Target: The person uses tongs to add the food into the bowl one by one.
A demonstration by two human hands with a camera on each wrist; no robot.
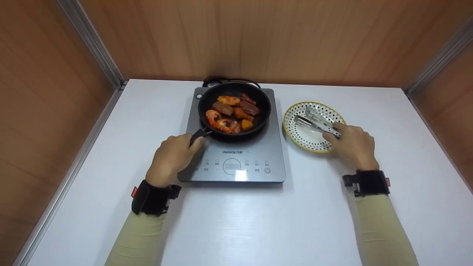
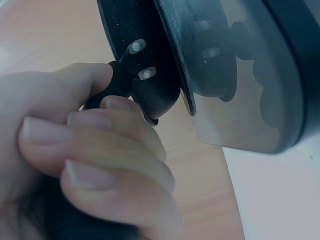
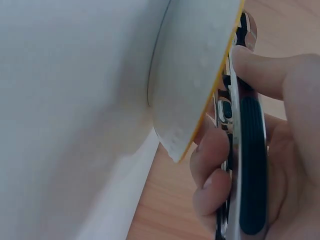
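Note:
My left hand [image 1: 173,157] grips the black handle [image 1: 197,137] of a frying pan [image 1: 266,111], fingers curled round it in the left wrist view. The pan sits on a grey induction cooker [image 1: 210,149]. In it lie orange-red shrimp [image 1: 223,126], browned meat pieces [image 1: 223,108] and several orange or yellow pieces of food [image 1: 247,125]. My right hand [image 1: 354,146] holds metal tongs [image 1: 314,125] above a dotted plate [image 1: 295,138] with a yellow rim, right of the cooker. In the right wrist view, dark grips [image 3: 252,165] line the tongs' arms; thumb and fingers wrap them.
The cooker's flat control panel [image 1: 232,167] faces the near side of the white table [image 1: 258,221]. A black cord [image 1: 244,80] runs behind the pan. Wood-grain walls [image 1: 295,40] stand at the back and both sides, with metal posts [image 1: 92,37] in the corners.

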